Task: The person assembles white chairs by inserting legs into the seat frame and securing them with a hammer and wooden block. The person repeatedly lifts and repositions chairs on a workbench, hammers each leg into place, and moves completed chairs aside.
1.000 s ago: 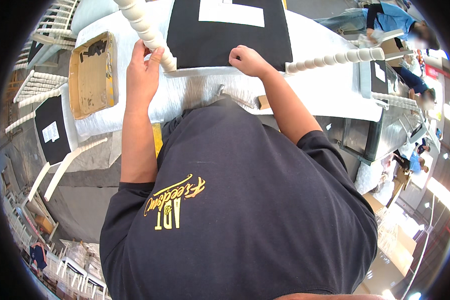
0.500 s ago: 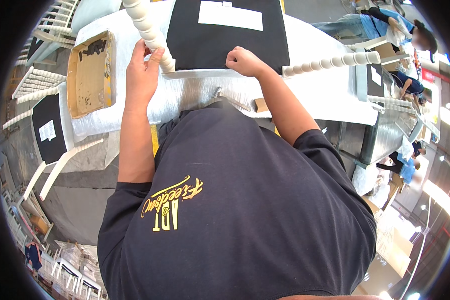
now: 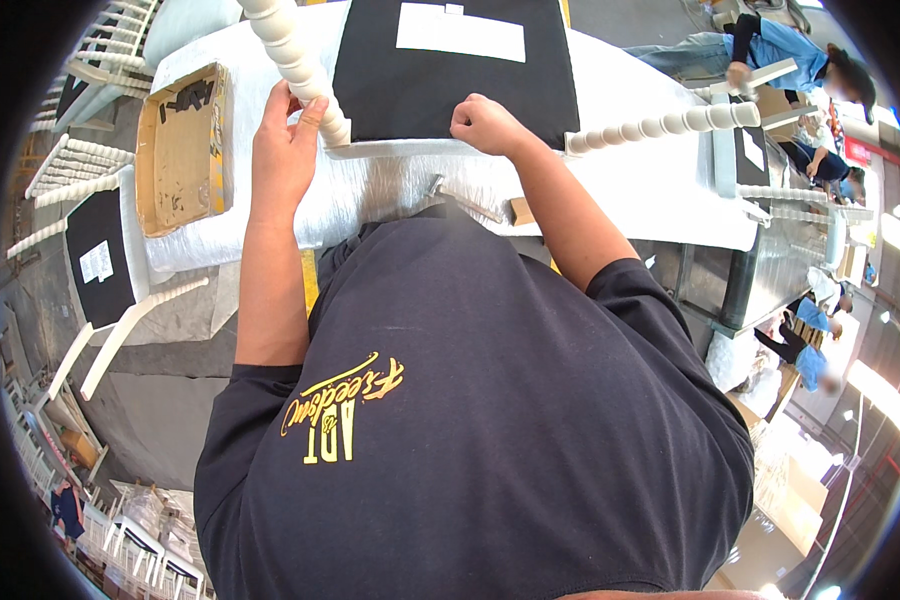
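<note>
An upturned chair seat (image 3: pixel 400 95) with a black underside and a white paper label (image 3: pixel 460 32) lies in front of me. A cream turned chair leg (image 3: pixel 292 55) rises from its near left corner. My left hand (image 3: pixel 288 145) is closed at the foot of this leg, thumb on its near side and fingertips partly hidden behind it. My right hand (image 3: pixel 485 125) rests as a fist on the black underside near the front edge; whatever its fingers hold, if anything, is hidden. A second turned leg (image 3: pixel 660 127) extends rightward from the near right corner.
Plastic film (image 3: pixel 370 195) covers the work table. An open cardboard box (image 3: pixel 220 190) with small dark pieces stands at left. Against the table's near edge lie a metal tool (image 3: pixel 465 200) and a small brown block (image 3: pixel 522 210). More chairs (image 3: pixel 100 255) stand left; co-workers (image 3: pixel 785 50) are at right.
Both my hands and the chair keep their places. At the far right, the co-workers have shifted their arms and positions.
</note>
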`<state>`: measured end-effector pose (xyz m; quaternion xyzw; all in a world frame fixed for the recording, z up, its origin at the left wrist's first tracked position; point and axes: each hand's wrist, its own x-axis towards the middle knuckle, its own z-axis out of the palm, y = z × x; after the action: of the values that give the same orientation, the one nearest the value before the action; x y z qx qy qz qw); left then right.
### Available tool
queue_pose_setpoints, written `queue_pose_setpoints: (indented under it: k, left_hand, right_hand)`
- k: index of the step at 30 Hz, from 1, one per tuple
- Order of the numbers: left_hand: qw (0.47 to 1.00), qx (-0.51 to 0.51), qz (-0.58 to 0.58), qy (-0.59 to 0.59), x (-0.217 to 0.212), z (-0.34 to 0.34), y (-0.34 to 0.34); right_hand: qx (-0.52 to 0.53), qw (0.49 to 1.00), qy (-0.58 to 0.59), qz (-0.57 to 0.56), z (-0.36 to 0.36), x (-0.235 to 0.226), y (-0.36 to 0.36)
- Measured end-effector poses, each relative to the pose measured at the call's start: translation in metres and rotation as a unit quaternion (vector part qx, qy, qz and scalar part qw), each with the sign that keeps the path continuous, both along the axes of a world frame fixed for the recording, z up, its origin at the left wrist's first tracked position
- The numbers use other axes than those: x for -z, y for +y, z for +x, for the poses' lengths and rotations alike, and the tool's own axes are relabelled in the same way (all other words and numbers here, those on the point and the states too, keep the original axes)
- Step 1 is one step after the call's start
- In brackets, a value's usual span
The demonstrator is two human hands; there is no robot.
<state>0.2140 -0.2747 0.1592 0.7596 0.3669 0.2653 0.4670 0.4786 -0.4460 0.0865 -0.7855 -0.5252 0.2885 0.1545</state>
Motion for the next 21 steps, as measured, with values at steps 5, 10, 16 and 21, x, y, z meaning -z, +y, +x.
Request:
queue_pose_setpoints:
  k: [5,10,16,21]
  left_hand:
    - [1.000,0.004,-0.011,-0.015,0.0009,-0.0007,0.0002]
    - [1.000,-0.002,-0.030,0.006,-0.0044,-0.0008,-0.0015]
    - [1.000,-0.003,-0.025,0.010,-0.0032,-0.0014,-0.0017]
    - [1.000,0.007,-0.016,-0.010,-0.0036,0.0005,0.0004]
  right_hand:
    - [0.016,1.000,0.008,0.007,-0.0015,0.0026,0.0004]
    - [0.002,1.000,0.000,-0.011,0.0001,0.0027,0.0004]
    - [0.007,1.000,0.002,-0.007,0.0020,0.0057,0.0006]
    - [0.052,0.997,0.050,0.016,0.0055,0.0024,-0.0054]
